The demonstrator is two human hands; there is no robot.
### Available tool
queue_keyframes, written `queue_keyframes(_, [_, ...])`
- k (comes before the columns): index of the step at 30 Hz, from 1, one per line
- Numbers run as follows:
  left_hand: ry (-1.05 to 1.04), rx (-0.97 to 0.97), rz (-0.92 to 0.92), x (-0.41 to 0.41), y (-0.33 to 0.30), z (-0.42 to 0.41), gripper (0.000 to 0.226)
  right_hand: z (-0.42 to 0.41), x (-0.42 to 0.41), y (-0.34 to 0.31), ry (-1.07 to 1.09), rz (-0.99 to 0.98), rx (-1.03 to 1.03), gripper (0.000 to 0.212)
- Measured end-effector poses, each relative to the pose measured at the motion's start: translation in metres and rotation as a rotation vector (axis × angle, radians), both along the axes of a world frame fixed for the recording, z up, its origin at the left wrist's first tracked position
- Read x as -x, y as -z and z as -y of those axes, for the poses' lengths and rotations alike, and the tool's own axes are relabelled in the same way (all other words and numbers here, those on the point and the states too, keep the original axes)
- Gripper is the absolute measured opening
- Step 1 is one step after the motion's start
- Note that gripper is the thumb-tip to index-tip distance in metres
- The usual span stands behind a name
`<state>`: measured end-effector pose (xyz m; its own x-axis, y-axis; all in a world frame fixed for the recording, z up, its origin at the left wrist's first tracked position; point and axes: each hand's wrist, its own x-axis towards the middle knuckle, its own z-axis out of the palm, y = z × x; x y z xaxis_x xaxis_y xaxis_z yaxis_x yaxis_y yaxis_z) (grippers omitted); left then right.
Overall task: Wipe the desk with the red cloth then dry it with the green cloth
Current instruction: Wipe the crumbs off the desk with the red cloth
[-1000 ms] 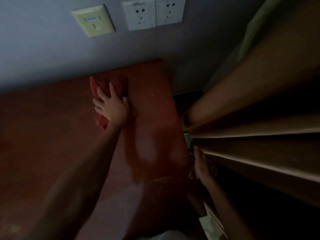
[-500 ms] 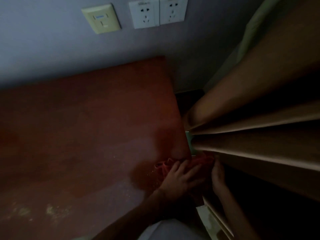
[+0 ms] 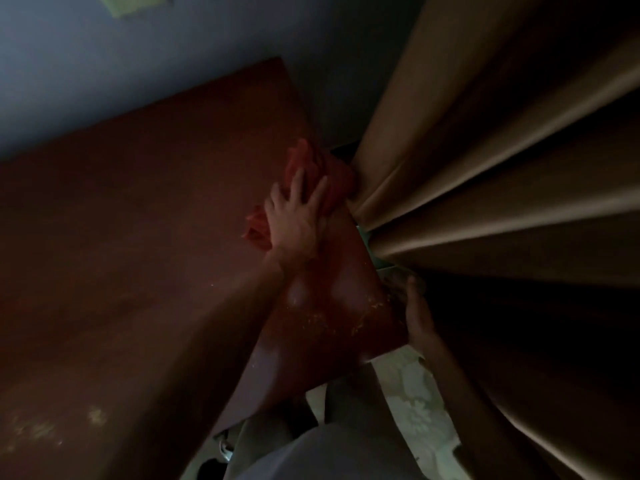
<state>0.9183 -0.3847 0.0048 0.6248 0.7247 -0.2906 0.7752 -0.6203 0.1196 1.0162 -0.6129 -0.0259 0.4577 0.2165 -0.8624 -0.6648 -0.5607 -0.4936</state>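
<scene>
- Since half a second ago, the red cloth (image 3: 313,174) has been carried from the near right edge of the desk (image 3: 138,220) to a spot farther along that same edge, and the left hand (image 3: 294,220) has travelled with it.
- The left hand is laid flat on the cloth with the fingers spread, pressing it down on the desk top; nothing is gripped in a fist.
- The cloth is bunched under and beyond the fingers, with one corner showing at the left of the wrist, and its far end is touching the tan curtain (image 3: 502,168).
- The right hand (image 3: 417,315) is held at the near right corner of the desk, against the desk edge, with the thumb raised; whether anything is clasped in it cannot be told in the dim light.
- Pale crumbs (image 3: 346,318) are scattered on the desk between the two hands.
- A pale wall plate (image 3: 135,3) is seen, blurred, on the wall above the desk.
- The green cloth cannot be made out with certainty.
</scene>
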Motion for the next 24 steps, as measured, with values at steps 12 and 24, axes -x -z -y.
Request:
queue_keyframes(12, [0.92,0.488,-0.025,0.083,0.02,0.296,0.052,0.077,0.007,-0.023,0.039,0.453,0.127,0.044])
queue_keyframes(24, [-0.052,-0.077,0.34,0.208,-0.012,-0.072,0.065,-0.001,0.079,0.011,-0.47,0.956,0.575,0.056])
